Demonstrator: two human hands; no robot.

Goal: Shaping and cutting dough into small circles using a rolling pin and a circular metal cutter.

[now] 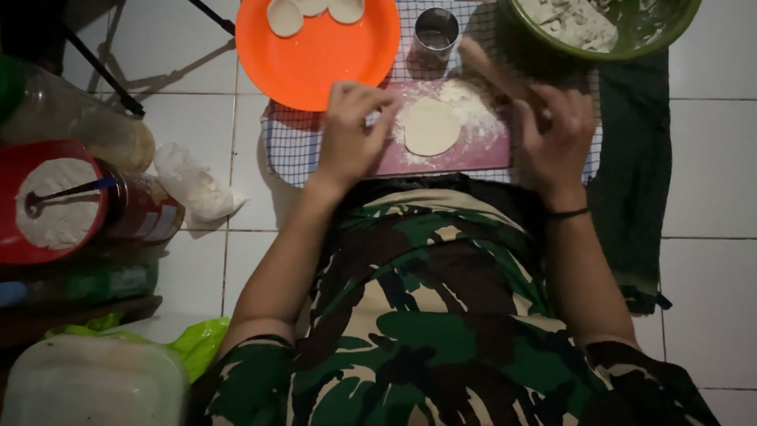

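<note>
The wooden rolling pin (pixel 497 71) is lying under the right hand (pixel 556 138), its long axis running from about ten o'clock down to four o'clock, the free end pointing toward the steel cup (pixel 435 31). The right hand is wrapping around the pin's near end, fingers curled over it. At nine o'clock from that hand, the flat dough round (pixel 430 126) is resting on a pinkish, flour-dusted board (pixel 441 158), pale, smooth and slightly oval. The left hand (pixel 351 134) is hovering at the round's left edge with fingers bent and bunched; whether it is touching the dough cannot be told.

The floor (pixel 710 158) is showing large white glossy tiles with dark grout lines. A checked cloth (pixel 292 150) is spreading beneath the board. At twelve o'clock an orange plastic plate (pixel 331 55) is carrying cut dough discs (pixel 285 16); at one o'clock a green bowl (pixel 631 39) is holding rough dough scraps. At nine o'clock a red tub (pixel 47 197) of white flour is sitting with a spoon in it.
</note>
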